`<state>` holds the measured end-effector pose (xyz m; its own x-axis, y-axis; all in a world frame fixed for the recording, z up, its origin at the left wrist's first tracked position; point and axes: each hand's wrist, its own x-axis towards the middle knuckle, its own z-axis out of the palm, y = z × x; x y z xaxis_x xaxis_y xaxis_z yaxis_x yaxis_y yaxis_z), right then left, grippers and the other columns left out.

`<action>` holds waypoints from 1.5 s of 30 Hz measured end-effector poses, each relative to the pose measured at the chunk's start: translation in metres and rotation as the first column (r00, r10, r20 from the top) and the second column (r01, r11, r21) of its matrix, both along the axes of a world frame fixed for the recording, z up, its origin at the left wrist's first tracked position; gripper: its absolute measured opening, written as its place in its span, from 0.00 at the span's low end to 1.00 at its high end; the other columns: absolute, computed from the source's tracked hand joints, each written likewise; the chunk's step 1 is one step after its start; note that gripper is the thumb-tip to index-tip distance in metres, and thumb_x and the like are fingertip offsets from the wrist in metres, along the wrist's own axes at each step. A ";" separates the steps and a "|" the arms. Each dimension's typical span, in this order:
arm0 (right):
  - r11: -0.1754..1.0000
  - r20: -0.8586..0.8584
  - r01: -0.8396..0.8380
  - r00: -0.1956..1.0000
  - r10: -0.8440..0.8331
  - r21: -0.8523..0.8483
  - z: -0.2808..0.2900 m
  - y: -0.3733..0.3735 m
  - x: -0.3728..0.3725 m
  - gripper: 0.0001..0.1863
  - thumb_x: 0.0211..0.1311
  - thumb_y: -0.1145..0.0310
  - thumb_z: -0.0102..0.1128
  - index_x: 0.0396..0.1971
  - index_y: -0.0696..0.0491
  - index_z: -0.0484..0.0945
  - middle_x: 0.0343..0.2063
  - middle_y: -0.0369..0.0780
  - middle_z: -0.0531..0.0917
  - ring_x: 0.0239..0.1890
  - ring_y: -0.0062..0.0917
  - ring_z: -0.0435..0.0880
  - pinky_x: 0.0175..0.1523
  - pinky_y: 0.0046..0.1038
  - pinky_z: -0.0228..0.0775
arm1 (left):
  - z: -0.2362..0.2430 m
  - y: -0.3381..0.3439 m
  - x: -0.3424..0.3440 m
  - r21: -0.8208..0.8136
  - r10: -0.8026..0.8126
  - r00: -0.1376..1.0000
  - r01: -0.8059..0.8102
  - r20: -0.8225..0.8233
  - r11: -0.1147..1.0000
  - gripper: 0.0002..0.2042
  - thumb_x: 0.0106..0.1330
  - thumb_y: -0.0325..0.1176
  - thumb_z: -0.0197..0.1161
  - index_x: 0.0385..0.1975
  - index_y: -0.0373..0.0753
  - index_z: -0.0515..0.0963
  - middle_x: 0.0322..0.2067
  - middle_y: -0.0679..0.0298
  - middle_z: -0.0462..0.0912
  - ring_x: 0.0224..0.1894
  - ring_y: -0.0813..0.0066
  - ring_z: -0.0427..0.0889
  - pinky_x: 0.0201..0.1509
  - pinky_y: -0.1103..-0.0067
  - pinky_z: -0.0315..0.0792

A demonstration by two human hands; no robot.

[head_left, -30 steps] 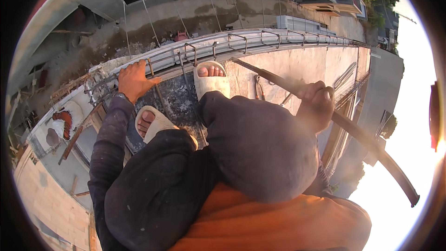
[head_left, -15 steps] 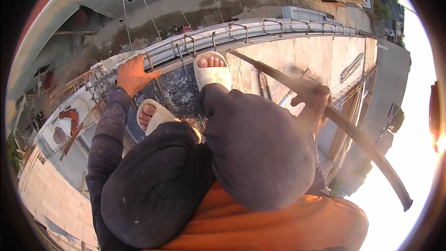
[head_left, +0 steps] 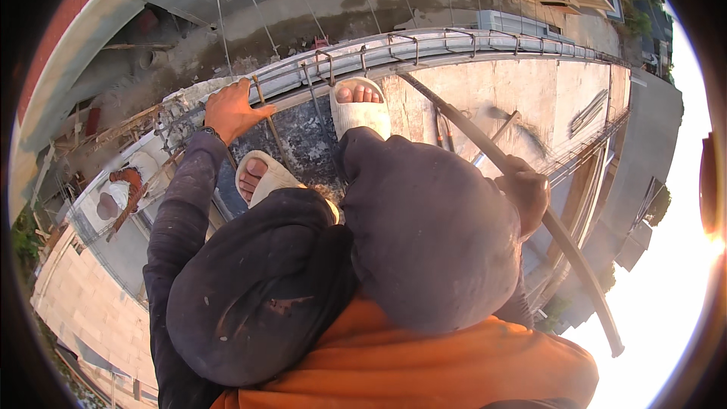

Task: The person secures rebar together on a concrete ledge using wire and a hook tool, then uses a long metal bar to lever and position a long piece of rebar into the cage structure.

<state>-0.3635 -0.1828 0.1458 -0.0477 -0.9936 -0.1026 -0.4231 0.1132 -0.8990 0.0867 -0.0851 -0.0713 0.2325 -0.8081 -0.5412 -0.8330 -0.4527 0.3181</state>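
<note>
My right hand is wrapped around a long brown bar, beside my right knee. The bar slants from the rebar cage at the edge down to the lower right; I cannot tell its material. Its far end reaches the edge just right of my right sandal. My left hand rests on the rebar cage at the left, thumb spread away from the fingers, which reach over the bars. Beside the thumb, a thin rusty rod crosses the dark surface between hand and sandals.
Pliers-like handles and a hammer-like tool lie on the pale boards. Bundled rods lie farther right. Beyond the cage the ground drops to a lower level with upright rods. Another person is down at the left.
The bar's near end has swung left and slightly down, and my right hand has come closer to my knee. My left hand stays on the cage. The whole view has shifted slightly.
</note>
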 end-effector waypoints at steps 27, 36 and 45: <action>0.972 -0.129 -0.233 0.964 0.232 0.005 -0.084 -0.050 0.117 0.30 0.79 0.51 0.43 0.36 0.64 0.83 0.44 0.49 0.88 0.42 0.31 0.86 0.54 0.34 0.79 | -0.016 -0.002 0.000 -0.047 -0.002 1.000 0.003 0.014 0.999 0.40 0.58 0.64 0.71 0.57 0.33 0.76 0.46 0.50 0.86 0.52 0.50 0.84 0.59 0.54 0.73; 0.920 0.174 -0.317 0.917 0.360 -0.230 -0.115 -0.070 0.130 0.30 0.82 0.50 0.38 0.43 0.64 0.80 0.33 0.49 0.86 0.44 0.35 0.85 0.62 0.42 0.76 | -0.023 0.008 0.002 -0.046 -0.009 1.000 0.010 0.030 0.999 0.41 0.58 0.62 0.71 0.60 0.32 0.73 0.48 0.46 0.84 0.54 0.48 0.83 0.60 0.52 0.71; 0.942 0.307 -0.300 0.891 0.334 -0.152 -0.109 -0.057 0.113 0.31 0.82 0.44 0.40 0.37 0.60 0.77 0.30 0.45 0.83 0.49 0.38 0.83 0.68 0.50 0.68 | -0.020 0.000 0.008 -0.023 -0.024 0.999 0.023 -0.034 0.999 0.37 0.58 0.62 0.72 0.54 0.33 0.77 0.41 0.49 0.87 0.47 0.49 0.86 0.54 0.57 0.75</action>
